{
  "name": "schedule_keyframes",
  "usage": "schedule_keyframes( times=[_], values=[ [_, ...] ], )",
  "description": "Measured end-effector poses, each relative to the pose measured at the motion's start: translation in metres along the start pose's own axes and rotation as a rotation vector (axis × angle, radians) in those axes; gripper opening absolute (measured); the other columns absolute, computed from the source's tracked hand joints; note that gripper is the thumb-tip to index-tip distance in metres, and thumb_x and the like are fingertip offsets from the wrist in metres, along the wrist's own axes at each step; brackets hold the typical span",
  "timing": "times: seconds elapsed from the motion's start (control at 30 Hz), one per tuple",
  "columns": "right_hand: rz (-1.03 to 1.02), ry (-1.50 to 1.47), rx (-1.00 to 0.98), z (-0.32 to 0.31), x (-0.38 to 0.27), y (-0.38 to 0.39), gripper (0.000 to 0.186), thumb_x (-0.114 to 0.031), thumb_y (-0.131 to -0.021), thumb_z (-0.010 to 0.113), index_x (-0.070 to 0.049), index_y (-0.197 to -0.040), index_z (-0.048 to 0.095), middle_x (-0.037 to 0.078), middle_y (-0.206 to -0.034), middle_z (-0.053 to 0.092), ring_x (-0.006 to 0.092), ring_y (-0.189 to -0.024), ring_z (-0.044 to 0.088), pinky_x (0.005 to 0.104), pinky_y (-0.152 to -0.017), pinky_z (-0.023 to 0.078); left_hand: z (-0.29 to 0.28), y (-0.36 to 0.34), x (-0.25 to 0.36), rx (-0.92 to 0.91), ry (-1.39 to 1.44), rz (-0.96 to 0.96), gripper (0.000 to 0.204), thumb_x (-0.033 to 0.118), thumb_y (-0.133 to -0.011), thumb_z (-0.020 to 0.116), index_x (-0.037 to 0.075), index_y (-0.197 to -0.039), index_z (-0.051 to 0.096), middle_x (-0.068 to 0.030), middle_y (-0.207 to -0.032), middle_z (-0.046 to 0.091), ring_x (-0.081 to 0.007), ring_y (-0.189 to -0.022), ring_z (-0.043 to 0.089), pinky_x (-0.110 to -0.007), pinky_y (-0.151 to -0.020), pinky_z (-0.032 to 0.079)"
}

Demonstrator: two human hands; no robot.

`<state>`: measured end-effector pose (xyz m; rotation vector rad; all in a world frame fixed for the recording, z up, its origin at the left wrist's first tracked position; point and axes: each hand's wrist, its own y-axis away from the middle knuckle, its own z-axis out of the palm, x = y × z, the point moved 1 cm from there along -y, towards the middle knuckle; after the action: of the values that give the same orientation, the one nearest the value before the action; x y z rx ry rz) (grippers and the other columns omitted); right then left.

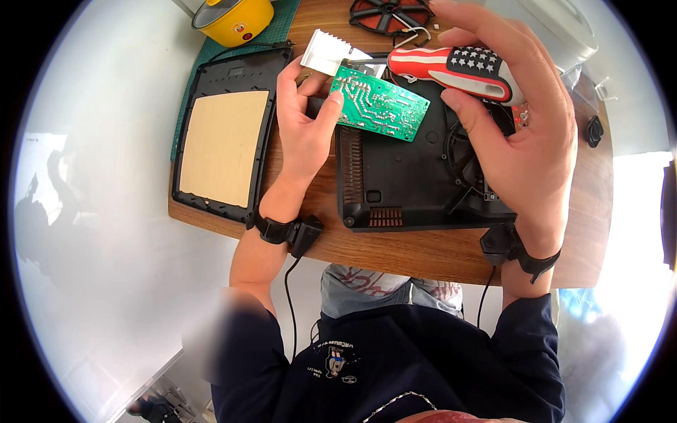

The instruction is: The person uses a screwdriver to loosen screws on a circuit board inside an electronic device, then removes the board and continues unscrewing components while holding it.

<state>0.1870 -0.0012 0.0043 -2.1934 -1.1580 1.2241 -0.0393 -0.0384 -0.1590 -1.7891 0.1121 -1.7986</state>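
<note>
My left hand [307, 134] grips a green circuit board [388, 106] by its left end, thumb on the soldered face. A white finned heat sink [331, 53] sticks out beyond the board's upper left edge. In my right hand [539, 134] is a screwdriver [455, 70] with a thick red and white handle and white stars on black. Its front end points left, close to the heat sink; the tip itself is hard to make out. Under both hands lies an open black appliance housing [395, 180] with vent slots and a round fan opening.
A black frame with a beige panel [224, 148] lies at the left, partly over a green cutting mat [282, 25]. A yellow pot [236, 21] stands at the far left, a round black and red coil [390, 15] at the back. Black cable [594, 132] lies at the right.
</note>
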Motion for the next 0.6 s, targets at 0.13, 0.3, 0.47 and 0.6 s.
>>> schedule_keyframes(
  times=[0.13, 0.3, 0.47, 0.6],
  values=[
    [0.017, 0.15, 0.075, 0.004, 0.002, 0.004, 0.05, -0.021, -0.088, 0.079, 0.001, -0.13, 0.062, 0.016, -0.11, 0.07, 0.0323, -0.099, 0.071, 0.0385, -0.082, 0.058, 0.005, -0.003, 0.002, 0.009, 0.044, -0.02, 0.059, -0.003, -0.095, 0.063, -0.001, -0.147, 0.035, -0.0219, -0.131, 0.066, -0.0138, -0.104, 0.062, -0.028, -0.09, 0.052],
    [0.1, 0.22, -0.014, 0.006, 0.01, 0.011, 0.036, -0.014, -0.087, 0.078, -0.009, -0.122, 0.069, 0.009, -0.108, 0.071, 0.0234, -0.101, 0.068, 0.0327, -0.088, 0.055, -0.005, 0.0, -0.005, -0.037, 0.01, -0.045, 0.06, -0.005, -0.097, 0.06, 0.0, -0.151, 0.034, -0.0232, -0.142, 0.06, -0.0182, -0.12, 0.06, -0.032, -0.102, 0.048],
    [-0.106, 0.127, 0.008, 0.009, 0.014, 0.008, 0.038, -0.015, -0.089, 0.077, -0.011, -0.126, 0.069, 0.009, -0.111, 0.072, 0.0238, -0.103, 0.069, 0.034, -0.088, 0.055, -0.004, -0.001, -0.004, -0.033, 0.004, -0.028, 0.06, -0.006, -0.097, 0.059, 0.0, -0.151, 0.034, -0.023, -0.142, 0.06, -0.0181, -0.12, 0.059, -0.033, -0.103, 0.048],
    [0.225, 0.26, 0.006, 0.009, 0.001, 0.013, 0.043, -0.001, -0.084, 0.075, -0.011, -0.125, 0.069, 0.009, -0.116, 0.071, 0.0248, -0.103, 0.069, 0.0349, -0.089, 0.055, -0.002, -0.002, -0.003, -0.031, 0.02, -0.041, 0.06, -0.006, -0.097, 0.059, 0.0, -0.151, 0.034, -0.0228, -0.142, 0.06, -0.0179, -0.119, 0.059, -0.033, -0.102, 0.048]
  ],
)
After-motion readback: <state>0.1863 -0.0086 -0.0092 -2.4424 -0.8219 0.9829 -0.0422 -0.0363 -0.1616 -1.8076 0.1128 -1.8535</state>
